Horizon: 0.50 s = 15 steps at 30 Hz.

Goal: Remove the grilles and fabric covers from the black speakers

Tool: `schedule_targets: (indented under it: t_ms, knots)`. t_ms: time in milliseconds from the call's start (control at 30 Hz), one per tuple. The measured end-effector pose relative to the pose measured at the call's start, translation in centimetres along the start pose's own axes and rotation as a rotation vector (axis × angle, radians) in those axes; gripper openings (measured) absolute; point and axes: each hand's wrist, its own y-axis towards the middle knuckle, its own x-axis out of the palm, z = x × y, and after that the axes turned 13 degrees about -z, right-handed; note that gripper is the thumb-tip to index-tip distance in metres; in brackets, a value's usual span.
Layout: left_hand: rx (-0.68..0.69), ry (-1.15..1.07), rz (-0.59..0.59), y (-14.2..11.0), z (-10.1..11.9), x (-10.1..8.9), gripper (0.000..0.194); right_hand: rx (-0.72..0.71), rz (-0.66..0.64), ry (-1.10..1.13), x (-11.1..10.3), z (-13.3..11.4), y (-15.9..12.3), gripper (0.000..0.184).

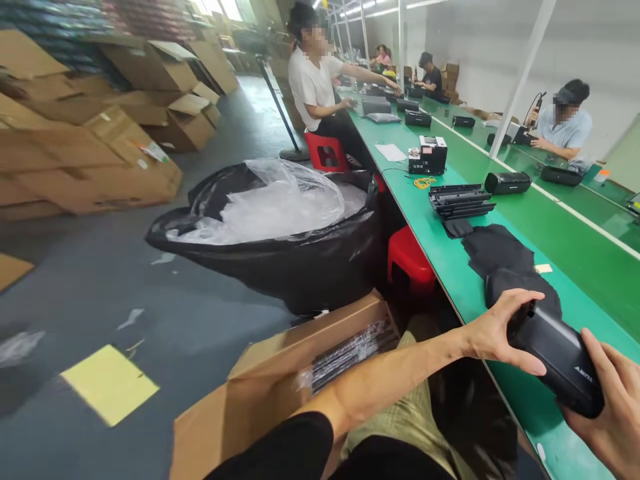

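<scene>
A black portable speaker (560,357) with light lettering on its side is held over the near edge of the green table. My left hand (503,330) grips its far end, thumb and fingers on either side. Around the near end are the fingers of my right hand (610,393). Just beyond it lies a pile of black fabric-like pieces (500,250), partly hidden by my left hand and the speaker. Farther up the table sit long black plastic shells (460,200), laid side by side.
A conveyor belt (565,230) runs along the table, carrying a similar black speaker (507,183). A small machine (428,156) stands on the table. By my legs is an open carton (260,373); past it, a black bag (320,267) of clear plastic. Co-workers sit along the line.
</scene>
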Motion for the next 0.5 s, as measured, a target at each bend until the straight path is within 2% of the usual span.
schedule_targets:
  t_ms: [100,167,267,300,367,500]
  knots:
    - [-0.001,0.004,0.037,-0.9,-0.3,-0.8,0.111,0.055,0.063,0.114,0.6,0.3,-1.4,0.093]
    - [-0.023,-0.005,0.077,-1.4,-0.5,-1.5,0.112,0.202,0.116,0.253,0.8,0.4,-3.1,0.107]
    - [-0.072,-0.135,0.062,-1.5,-1.2,-2.2,0.118,0.479,0.071,0.692,0.6,-0.4,-5.4,0.112]
    - [-0.078,-0.199,0.04,-1.4,-1.4,-2.3,0.118,0.525,0.051,0.83,0.5,-0.9,-5.8,0.11]
    - [-0.075,-0.302,0.0,-1.1,-1.8,-2.2,0.116,0.56,0.075,0.949,0.3,-1.9,-6.1,0.109]
    - [-0.066,-0.362,-0.009,-0.9,-1.3,-1.8,0.109,0.559,0.114,0.976,-0.2,-2.8,-5.8,0.103]
